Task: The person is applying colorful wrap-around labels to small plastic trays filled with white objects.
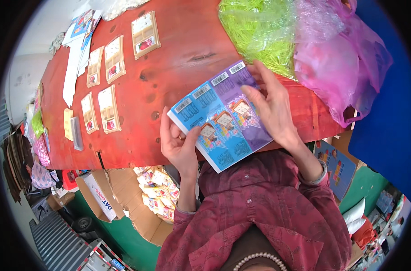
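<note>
Both hands hold a thin stack of printed sheets, blue on one side and purple on the other. It is tilted over the table's near edge, and rows of barcodes and small food pictures show on top. My left hand grips the left edge, its thumb on the face and a ring on one finger. At the right edge is my right hand, thumb laid on the purple part and fingers around the far side. The undersides of the sheets and some fingertips are hidden.
Several small beige trays lie on the red table. White card strips and a yellow block are at the left. Bags of green shreds and pink plastic stand far right. A carton of small packs sits below.
</note>
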Demonstrator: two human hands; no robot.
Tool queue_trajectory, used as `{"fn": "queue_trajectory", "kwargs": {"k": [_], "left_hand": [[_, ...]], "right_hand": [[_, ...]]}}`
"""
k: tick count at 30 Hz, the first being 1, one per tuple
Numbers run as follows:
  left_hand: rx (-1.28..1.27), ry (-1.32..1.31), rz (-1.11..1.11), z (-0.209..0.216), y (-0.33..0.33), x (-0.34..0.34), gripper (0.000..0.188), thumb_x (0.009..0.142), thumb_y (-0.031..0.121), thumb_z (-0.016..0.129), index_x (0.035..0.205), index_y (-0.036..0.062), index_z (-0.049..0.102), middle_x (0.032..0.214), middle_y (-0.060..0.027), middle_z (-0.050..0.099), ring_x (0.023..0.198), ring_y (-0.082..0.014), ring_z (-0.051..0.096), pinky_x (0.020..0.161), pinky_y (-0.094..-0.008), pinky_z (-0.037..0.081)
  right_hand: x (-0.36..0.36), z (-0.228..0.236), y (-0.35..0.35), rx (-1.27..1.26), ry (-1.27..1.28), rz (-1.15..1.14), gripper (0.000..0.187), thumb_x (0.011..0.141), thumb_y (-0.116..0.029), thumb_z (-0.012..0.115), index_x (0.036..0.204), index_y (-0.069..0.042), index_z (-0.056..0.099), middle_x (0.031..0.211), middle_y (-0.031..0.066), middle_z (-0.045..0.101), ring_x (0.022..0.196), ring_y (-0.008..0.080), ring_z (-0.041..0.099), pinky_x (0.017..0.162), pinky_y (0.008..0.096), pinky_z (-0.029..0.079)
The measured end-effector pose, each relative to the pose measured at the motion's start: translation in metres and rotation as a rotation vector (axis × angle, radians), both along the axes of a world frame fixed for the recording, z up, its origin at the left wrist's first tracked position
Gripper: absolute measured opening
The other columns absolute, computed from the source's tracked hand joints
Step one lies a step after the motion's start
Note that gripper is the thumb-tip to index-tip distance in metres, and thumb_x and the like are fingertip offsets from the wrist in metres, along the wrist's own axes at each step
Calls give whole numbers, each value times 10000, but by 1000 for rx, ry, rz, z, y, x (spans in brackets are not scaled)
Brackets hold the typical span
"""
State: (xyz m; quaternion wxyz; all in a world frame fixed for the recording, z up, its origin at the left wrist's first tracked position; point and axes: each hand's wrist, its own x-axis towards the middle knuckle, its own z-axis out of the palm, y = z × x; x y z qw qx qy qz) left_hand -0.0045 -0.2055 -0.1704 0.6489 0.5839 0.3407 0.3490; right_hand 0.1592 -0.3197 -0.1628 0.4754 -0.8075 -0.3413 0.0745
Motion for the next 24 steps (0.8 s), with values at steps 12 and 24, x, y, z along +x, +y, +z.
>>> {"fn": "queue_trajectory", "kwargs": {"k": [12, 24], "left_hand": [[-178, -285, 34, 25, 0, -5, 445, 889, 76, 539, 1287, -51, 384, 1071, -131, 609, 940, -146, 593, 836, -281, 462], [-345, -341, -85, 11, 18, -32, 150, 860, 53, 553, 986, -6, 608, 968, -98, 648, 867, -159, 622, 785, -300, 497]], "right_hand": [[0, 19, -4, 626, 766, 90, 455, 785, 66, 614, 1223, 26, 499, 964, 55, 637, 834, 84, 588, 757, 212, 474], [5, 27, -22, 617, 679, 198, 380, 793, 62, 612, 1164, 28, 539, 951, 72, 632, 821, 91, 590, 739, 216, 480]]}}
